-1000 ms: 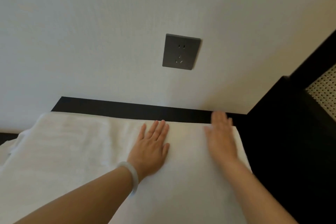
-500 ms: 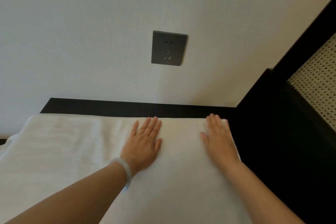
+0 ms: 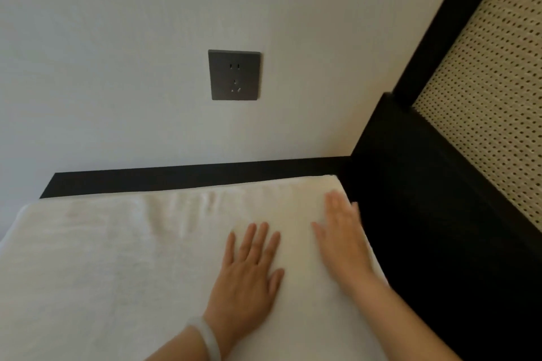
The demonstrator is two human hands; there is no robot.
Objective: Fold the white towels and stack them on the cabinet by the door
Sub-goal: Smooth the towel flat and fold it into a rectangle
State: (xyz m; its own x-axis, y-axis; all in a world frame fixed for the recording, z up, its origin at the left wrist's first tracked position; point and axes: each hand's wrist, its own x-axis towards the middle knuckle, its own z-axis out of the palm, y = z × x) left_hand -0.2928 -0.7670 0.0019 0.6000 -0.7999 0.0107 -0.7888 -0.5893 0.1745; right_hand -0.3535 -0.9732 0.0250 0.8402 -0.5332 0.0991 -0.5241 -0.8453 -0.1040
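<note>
While left hand (image 3: 249,272) and right hand (image 3: 343,243) press flat, each grip open-fingered, 1 white towel (image 3: 102,258) lies smoothed, seemingly mid-fold; stacking judged pending.

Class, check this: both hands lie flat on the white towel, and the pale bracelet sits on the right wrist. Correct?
No: the head view shows the pale bracelet on the left wrist. The left hand and right hand both lie flat on the white towel.

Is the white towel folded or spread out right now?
Folded, apparently: the towel shows a thick, layered edge on the right; left hand and right hand lie flat on it.
</note>
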